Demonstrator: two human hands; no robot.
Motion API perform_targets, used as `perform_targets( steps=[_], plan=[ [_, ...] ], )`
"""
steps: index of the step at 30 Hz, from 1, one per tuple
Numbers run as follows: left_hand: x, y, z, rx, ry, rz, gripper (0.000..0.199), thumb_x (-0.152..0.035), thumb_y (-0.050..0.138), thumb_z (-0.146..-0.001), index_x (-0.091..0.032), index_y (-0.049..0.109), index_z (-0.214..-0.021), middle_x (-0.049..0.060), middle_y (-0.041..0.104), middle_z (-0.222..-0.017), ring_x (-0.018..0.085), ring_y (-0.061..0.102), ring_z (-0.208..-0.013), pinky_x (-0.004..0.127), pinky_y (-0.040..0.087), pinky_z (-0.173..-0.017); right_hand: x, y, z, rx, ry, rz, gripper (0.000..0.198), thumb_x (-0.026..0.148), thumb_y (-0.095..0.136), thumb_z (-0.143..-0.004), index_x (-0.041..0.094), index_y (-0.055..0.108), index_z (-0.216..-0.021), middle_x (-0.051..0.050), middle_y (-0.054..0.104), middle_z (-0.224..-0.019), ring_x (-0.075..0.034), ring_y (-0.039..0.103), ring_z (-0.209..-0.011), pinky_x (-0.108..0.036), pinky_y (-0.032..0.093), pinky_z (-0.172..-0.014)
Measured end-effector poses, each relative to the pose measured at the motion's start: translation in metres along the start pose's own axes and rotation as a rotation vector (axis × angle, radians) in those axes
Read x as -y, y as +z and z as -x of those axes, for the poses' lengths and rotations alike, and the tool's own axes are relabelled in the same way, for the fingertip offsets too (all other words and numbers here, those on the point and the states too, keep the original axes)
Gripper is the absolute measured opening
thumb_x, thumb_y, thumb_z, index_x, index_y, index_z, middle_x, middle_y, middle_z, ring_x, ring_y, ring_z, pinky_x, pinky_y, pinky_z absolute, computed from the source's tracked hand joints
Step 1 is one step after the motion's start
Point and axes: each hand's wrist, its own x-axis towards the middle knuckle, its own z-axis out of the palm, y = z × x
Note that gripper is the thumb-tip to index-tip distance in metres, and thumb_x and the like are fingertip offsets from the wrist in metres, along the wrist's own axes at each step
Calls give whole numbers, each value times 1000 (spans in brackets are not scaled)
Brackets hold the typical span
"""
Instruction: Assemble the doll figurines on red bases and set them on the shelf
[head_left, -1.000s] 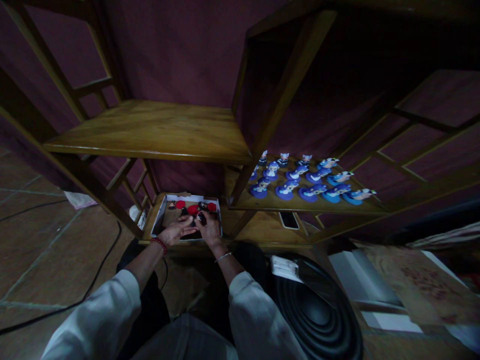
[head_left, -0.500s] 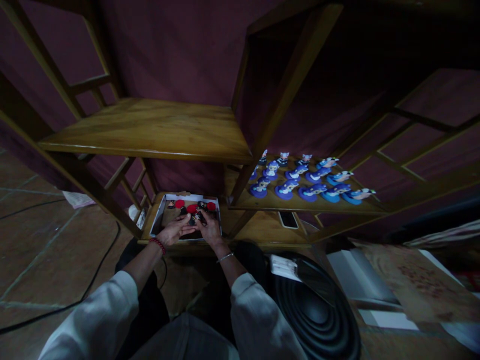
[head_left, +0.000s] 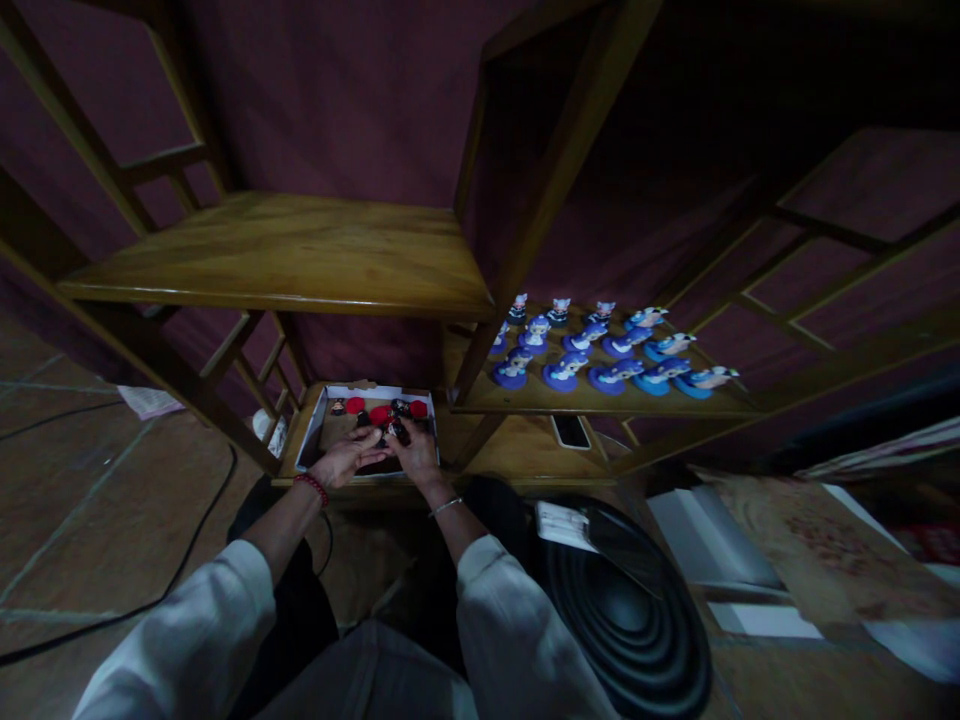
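Observation:
Over a shallow white-edged box (head_left: 301,445) on the low shelf, both my hands meet. My right hand (head_left: 417,455) pinches a small black figurine (head_left: 397,431) with a pale face. Closed at the fingertips, my left hand (head_left: 347,460) holds the figurine's left side, thumb on top and fingers underneath. Its lower part is hidden by my fingers. Behind the hands, inside the box, lie more small dark figurines (head_left: 338,406) and round red pieces (head_left: 355,405).
Several purple and blue figurines (head_left: 564,370) stand in rows on the shelf to the right. Below them lies a phone (head_left: 571,432). An upper wooden shelf (head_left: 292,250) overhangs the box. A ridged black round object (head_left: 626,610) stands by my right leg; a cable (head_left: 191,560) crosses the floor.
The view has shifted slightly, so everything sits a little further left. Both hands stay together over the box, with the figurine turned slightly between the fingers.

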Motion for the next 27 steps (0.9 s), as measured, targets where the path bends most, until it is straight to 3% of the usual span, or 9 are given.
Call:
perform_targets(
  steps=[14,27],
  plan=[
    [9,-11,-15,19,9,-42,20,-18,67,-70,-16,57,-88,3,66,-84,14,67,-71,26,56,-70,4,-3,3,21,21,97,27,32,57,-76,22,62,-100,-6,68,-93,-18,63,-85,-26,47,-77],
    [5,-4,-9,13,11,-65,14,-17,64,-73,-13,58,-85,4,66,-85,14,66,-72,28,55,-74,12,-6,2,71,52,172,33,32,56,-77,19,59,-107,-6,68,-93,-16,63,-83,-22,47,-76]
  ],
)
